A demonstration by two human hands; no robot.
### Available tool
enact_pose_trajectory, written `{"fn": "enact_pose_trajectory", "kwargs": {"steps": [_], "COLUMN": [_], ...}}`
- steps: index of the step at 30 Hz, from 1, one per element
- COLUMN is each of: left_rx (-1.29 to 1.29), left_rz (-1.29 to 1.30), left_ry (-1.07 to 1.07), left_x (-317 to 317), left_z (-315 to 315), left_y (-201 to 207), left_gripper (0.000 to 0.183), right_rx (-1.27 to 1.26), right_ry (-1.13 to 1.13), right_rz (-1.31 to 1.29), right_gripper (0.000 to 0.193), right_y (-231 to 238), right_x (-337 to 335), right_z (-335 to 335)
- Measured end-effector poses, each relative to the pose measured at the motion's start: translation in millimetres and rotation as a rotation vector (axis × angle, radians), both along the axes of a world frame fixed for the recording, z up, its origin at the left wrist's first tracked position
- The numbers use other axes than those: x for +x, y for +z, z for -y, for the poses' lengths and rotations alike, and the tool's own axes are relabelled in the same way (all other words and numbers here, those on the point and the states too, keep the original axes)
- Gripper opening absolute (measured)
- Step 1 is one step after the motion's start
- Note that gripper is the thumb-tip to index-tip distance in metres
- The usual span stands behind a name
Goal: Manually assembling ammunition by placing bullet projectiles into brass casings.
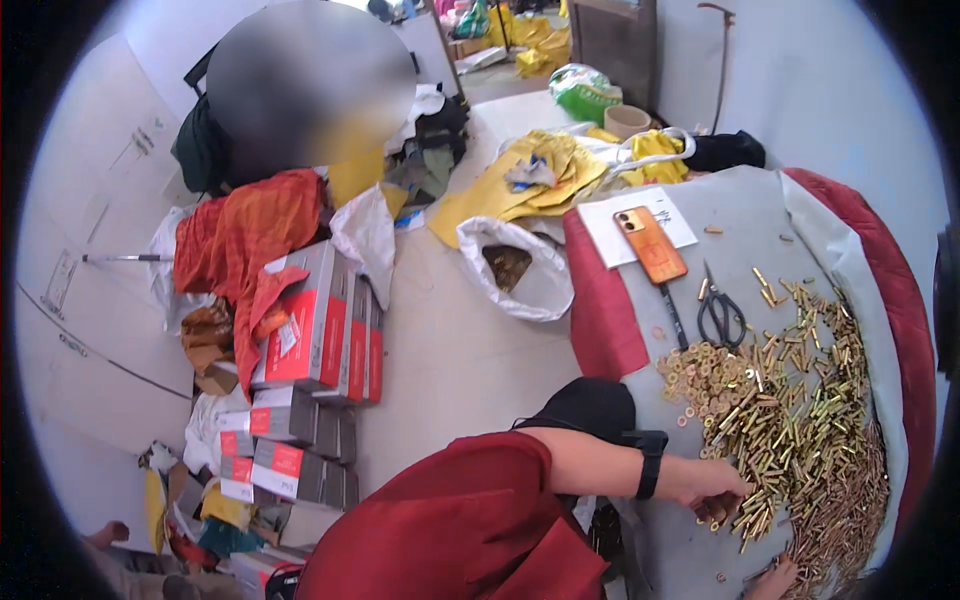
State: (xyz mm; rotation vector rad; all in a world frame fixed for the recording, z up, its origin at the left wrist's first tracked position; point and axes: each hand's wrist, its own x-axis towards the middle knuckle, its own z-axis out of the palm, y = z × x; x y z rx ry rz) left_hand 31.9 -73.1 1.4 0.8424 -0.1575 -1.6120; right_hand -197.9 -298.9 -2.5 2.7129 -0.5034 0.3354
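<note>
My left hand (716, 490), with a dark band on its wrist, is at the near-left edge of a heap of gold-coloured metal tubes (800, 440). Its fingers are curled down and pressed together; whatever they hold is hidden. My right hand (776, 580) shows only in part at the lower edge, beside the coppery lower end of the heap, and its grip cannot be made out. Beyond my left hand lies a pile of small washers (705, 380). Black-handled scissors (721, 318) and an orange phone (651, 245) rest farther up the grey-covered work surface (700, 560).
The phone lies on white paper (680, 212). An open white sack (515, 270) with metal pieces stands on the floor left of the work surface. Stacked grey-and-red boxes (300, 340) with orange cloth (250, 240) stand at left. Behind sits another person, blurred. Yellow sacks (520, 185) lie beyond.
</note>
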Motion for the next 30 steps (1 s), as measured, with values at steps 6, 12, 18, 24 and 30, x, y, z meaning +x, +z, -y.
{"fn": "enact_pose_trajectory", "kwargs": {"steps": [6,12,18,24,30], "left_rx": [-0.014,-0.046,-0.234,-0.257,-0.188], "left_rz": [0.009,0.053,0.059,-0.189,-0.124], "left_ry": [-0.02,-0.003,0.108,0.139,0.149], "left_x": [5,-3,-9,-22,-14], "left_z": [-6,0,3,15,12], "left_y": [4,0,5,-7,-14], "left_gripper": [0.046,0.035,0.025,0.035,0.037], "right_rx": [0.084,-0.211,1.023,1.37,1.338], "right_ry": [-0.13,-0.253,-0.415,-0.104,-0.182], "right_rz": [-0.074,0.086,0.558,0.388,0.266], "right_gripper": [0.025,0.052,0.031,0.03,0.034], "right_y": [-2,-51,63,90,43], "right_x": [4,-43,36,102,117], "right_z": [-5,43,-70,-178,-169]}}
